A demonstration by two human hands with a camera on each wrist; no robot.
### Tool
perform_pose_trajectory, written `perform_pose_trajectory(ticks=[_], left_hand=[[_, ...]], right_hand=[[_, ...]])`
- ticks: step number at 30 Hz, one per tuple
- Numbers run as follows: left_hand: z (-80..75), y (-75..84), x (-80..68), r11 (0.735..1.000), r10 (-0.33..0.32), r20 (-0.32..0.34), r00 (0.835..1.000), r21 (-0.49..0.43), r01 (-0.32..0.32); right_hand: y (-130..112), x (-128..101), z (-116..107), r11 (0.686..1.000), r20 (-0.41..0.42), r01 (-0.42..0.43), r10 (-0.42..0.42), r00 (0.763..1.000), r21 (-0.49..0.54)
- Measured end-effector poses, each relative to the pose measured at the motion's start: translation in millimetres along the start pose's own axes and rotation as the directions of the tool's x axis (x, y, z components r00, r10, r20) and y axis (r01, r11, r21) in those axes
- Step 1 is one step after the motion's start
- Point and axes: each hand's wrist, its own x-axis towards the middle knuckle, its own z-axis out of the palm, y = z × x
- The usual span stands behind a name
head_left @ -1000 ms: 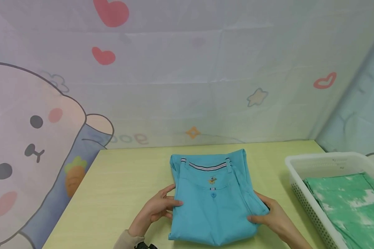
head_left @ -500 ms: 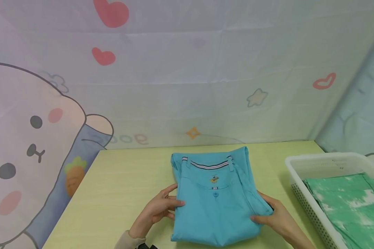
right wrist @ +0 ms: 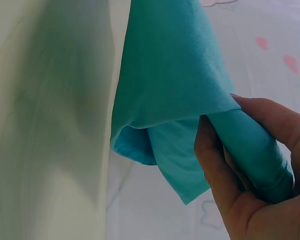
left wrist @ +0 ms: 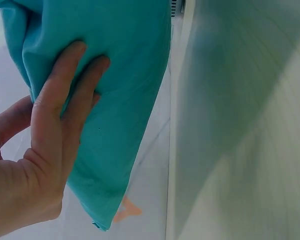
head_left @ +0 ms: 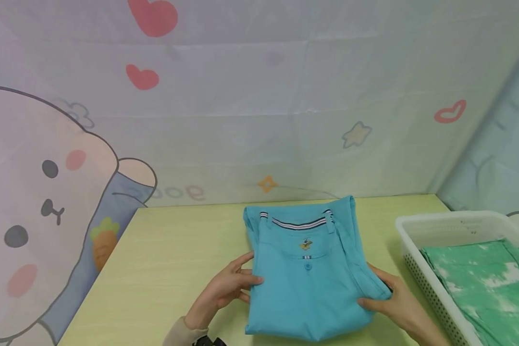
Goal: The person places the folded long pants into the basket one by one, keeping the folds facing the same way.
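Note:
A folded teal garment (head_left: 309, 278) with a striped waistband, a small badge and a button lies over the pale yellow table (head_left: 173, 250). My left hand (head_left: 242, 281) grips its left edge, thumb on top and fingers underneath. In the left wrist view my left hand (left wrist: 55, 115) has its fingers pressed flat against the teal cloth (left wrist: 125, 75). My right hand (head_left: 382, 300) holds the right edge. In the right wrist view my right hand (right wrist: 240, 165) has thumb and fingers curled round the rolled fold of the garment (right wrist: 170, 75).
A white plastic basket (head_left: 441, 222) stands at the table's right side with a folded green-and-white garment (head_left: 480, 283) inside. A cartoon-printed backdrop (head_left: 259, 120) closes off the back and the left. Bare tabletop lies to the left of the teal garment.
Both hands have carried the teal garment a little to the right and farther from me. Their hold on its edges is unchanged.

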Motion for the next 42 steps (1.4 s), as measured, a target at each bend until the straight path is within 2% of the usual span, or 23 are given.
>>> perform_pose_trajectory(ticks=[4, 9, 15, 21, 27, 32, 42], left_hand=[[3.3, 1.8, 0.5, 1.000, 0.009, 0.015, 1.000, -0.001, -0.009], [9.1, 4.1, 1.7, 1.000, 0.021, 0.026, 0.999, -0.006, -0.021], [15.9, 8.0, 4.5, 1.000, 0.024, 0.033, 0.999, 0.009, -0.024], [21.4, 9.9, 7.4, 0.999, 0.030, 0.042, 0.999, 0.014, -0.030], [27.5, 10.6, 11.0, 0.999, 0.036, 0.051, 0.998, 0.008, -0.036], [27.7, 13.6, 9.8, 1.000, 0.028, 0.063, 0.998, -0.001, -0.028], [35.3, 14.4, 13.6, 1.000, 0.028, 0.057, 0.998, 0.004, -0.028]], right_hand=[[-2.9, -2.8, -3.5, 0.999, -0.005, -0.027, 0.027, 1.000, -0.018], [-6.0, -6.7, -8.4, 0.992, -0.026, -0.093, 0.091, 0.995, -0.087], [-7.4, -10.5, -15.8, 0.987, -0.020, -0.115, 0.113, 0.993, -0.112], [-7.1, -14.9, -21.2, 0.989, -0.042, -0.099, 0.095, 0.995, -0.109], [-3.4, -20.6, -25.3, 0.978, -0.087, -0.082, 0.067, 0.994, -0.192], [-7.9, -24.6, -24.0, 0.961, -0.104, -0.107, 0.083, 0.991, -0.253], [-8.7, -30.4, -29.6, 0.940, -0.117, -0.095, 0.059, 0.991, -0.328]])
